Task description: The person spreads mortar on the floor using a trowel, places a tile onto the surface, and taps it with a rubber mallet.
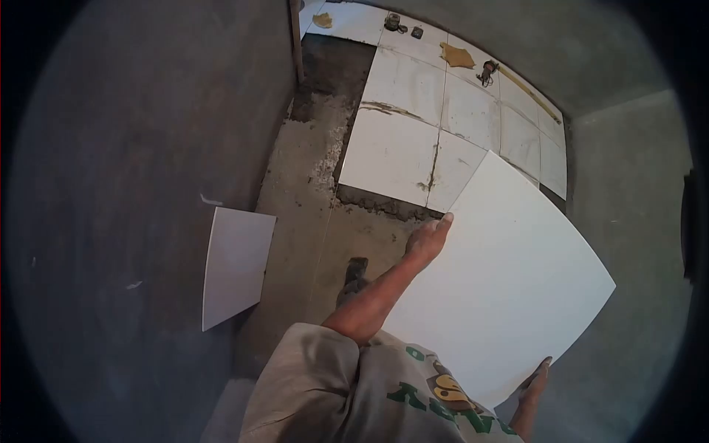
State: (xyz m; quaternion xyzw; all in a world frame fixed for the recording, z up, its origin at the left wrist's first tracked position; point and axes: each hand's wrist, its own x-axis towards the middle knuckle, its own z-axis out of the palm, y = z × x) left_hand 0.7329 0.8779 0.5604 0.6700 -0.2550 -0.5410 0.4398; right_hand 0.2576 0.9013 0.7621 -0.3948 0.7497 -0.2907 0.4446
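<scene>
White tile held in both hands

The tile (pixel 509 273) is carried above the floor (pixel 295 214); left hand (pixel 430 240) grips its left edge, right hand (pixel 538 380) its lower-right edge (right fingers partly hidden).

I grip a large white tile (pixel 509 273) at right of frame, left hand (pixel 431 240) and right hand (pixel 536 380) on its edges. Another tile (pixel 240 267) leans against the wall (pixel 133 184) at left.
</scene>
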